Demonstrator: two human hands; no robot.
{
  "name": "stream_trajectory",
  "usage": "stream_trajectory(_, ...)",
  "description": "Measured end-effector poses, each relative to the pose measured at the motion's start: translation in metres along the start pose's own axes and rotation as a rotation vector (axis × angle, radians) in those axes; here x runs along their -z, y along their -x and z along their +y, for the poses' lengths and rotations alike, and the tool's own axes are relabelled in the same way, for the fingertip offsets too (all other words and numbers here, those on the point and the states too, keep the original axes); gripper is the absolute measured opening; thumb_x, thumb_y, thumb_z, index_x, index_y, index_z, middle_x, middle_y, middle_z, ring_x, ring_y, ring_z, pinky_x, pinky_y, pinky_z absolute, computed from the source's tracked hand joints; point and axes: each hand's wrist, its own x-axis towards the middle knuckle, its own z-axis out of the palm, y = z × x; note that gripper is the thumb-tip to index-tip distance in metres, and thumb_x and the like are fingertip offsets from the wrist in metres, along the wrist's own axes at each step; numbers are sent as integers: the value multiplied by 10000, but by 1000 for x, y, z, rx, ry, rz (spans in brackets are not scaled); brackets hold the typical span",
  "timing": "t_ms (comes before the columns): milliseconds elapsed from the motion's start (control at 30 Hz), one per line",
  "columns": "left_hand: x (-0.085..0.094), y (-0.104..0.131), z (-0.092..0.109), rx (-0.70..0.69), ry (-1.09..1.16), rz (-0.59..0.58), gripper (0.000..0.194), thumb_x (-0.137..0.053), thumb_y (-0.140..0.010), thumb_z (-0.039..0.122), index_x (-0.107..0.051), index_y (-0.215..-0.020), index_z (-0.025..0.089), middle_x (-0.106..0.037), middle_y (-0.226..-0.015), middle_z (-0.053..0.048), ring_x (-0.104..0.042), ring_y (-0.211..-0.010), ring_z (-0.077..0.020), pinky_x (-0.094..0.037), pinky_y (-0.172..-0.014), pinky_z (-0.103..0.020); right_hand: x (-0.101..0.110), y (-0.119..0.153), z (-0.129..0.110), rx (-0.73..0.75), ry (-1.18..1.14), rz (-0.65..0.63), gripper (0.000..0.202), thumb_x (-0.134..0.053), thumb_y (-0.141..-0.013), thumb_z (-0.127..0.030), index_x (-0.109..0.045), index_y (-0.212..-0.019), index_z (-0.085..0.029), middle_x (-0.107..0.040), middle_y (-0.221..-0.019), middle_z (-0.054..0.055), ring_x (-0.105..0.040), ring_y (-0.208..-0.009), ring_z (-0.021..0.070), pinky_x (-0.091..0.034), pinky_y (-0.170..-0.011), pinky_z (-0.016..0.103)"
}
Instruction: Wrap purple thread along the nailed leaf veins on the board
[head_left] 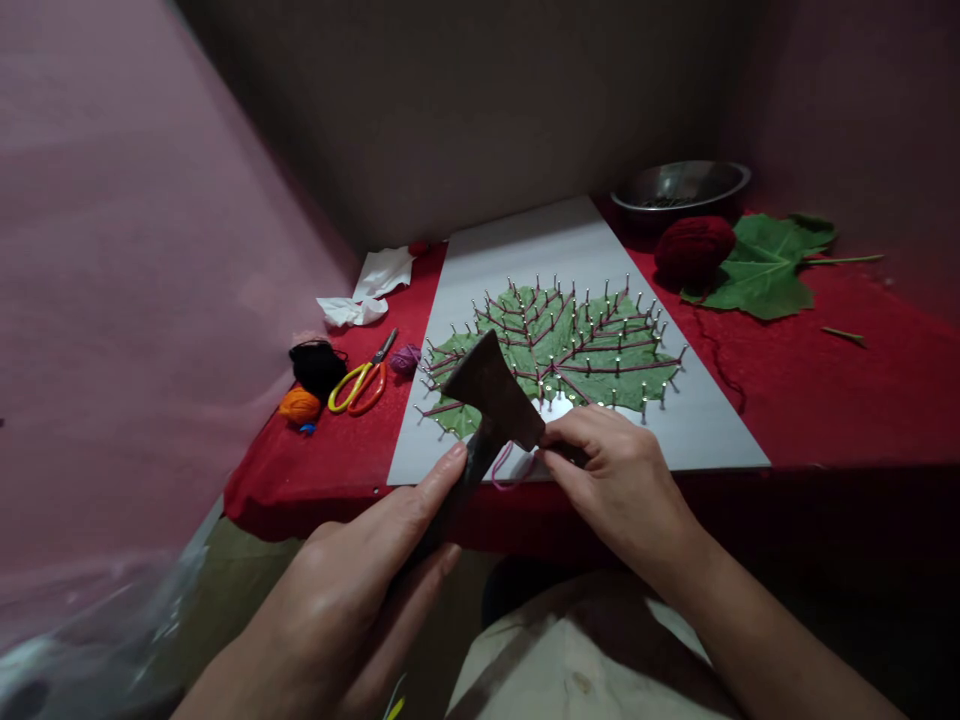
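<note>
My left hand (367, 580) is wrapped round the dark handle of a small hatchet (491, 385), held up in front of the board. Its flared blade points up and to the left. At the blunt end of the hatchet head, my right hand (615, 470) has thumb and fingers pinched against the metal; whether something small is also between them is hidden. Behind the hatchet lies a green leaf (622, 385) on a white board (517, 245). Several upright nails stand along its edge and veins, with purple yarn strung between them. A loose purple yarn end hangs at the board's front edge.
On the red cloth (862, 400), left of the board, lie scissors (367, 380), black yarn (317, 367), orange yarn (300, 406), a purple yarn ball (406, 360) and white paper (384, 272). To the right are red yarn (694, 250), another leaf (776, 265) and a metal bowl (682, 185).
</note>
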Motion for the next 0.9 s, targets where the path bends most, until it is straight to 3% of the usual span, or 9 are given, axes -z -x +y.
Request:
stream_trajectory(300,-3,-3,-1,-25,14,-8,570,-471,-958,218,-268,-1490,200,-599,-1329,-30,-621,-1153,-116,-500,-934,-120,0,0,0,16,-5,13,130,-579,-771,-61,-645,-703,-150,-623,-766,47,-571,-770,183,-445,-712,317)
stream_trajectory(600,3,4,1,3,-69,-1,574,-424,-962,250,-248,-1506,198,-583,-1342,-72,-661,-1084,-164,-559,-803,-147,-1,-2,-2,10,10,18,127,-604,-760,-57,-640,-680,-149,-622,-757,40,-568,-764,179,-443,-720,321)
stream_trajectory(800,-1,-4,2,-138,-57,-14,587,-355,-973,212,-167,-1528,191,-683,-1152,-88,-722,-826,-136,-546,-561,-141,-2,-3,-1,-1,41,24,166,-570,-708,2,-596,-636,-145,-593,-710,35,-543,-719,172,-416,-667,315)
stream_trajectory(900,4,-2,2,-50,-32,11,568,-383,-969,256,-224,-1514,267,-692,-1145,-48,-722,-850,-141,-559,-594,-143,-3,-3,-1,-7,49,29,158,-587,-709,-15,-590,-625,-149,-594,-709,33,-541,-715,172,-413,-667,317)
